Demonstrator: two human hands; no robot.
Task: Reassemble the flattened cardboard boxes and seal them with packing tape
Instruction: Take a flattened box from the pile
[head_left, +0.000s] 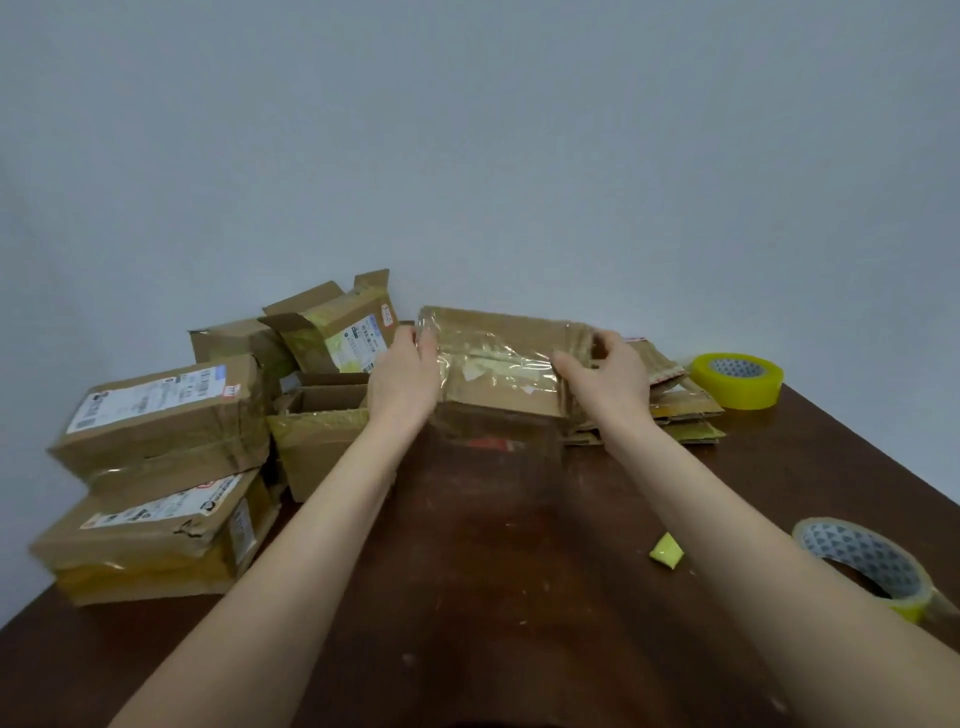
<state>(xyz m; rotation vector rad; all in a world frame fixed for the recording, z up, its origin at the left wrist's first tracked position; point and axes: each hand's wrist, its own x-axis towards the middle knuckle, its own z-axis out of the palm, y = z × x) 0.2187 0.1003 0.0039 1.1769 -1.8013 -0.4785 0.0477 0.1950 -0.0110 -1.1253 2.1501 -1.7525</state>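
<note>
**A:** Where is the box?

**B:** The box (498, 384) stands on the far side of the surface (493, 545), between both hands. The left hand (408, 374) has its fingers (427, 340) curled over the top-left corner. The right hand (605, 374) curls round the right edge. Both grip it, and neither holds tape.

**A:** What could go wrong?

**B:** 3 things, I judge. Wrinkled film (493, 358) covers the top, so fresh tape laid over it may lift. The 2 rolls lie off to the right, a near roll (872, 566) and a far roll (737, 379), well apart from the box. Reaching for either frees 1 hand, and the box may sag or fold back. The flat pile (680, 410) sits just behind the right hand, and the open boxes (322, 415) crowd the left wrist. A wide swing could knock either.
</note>
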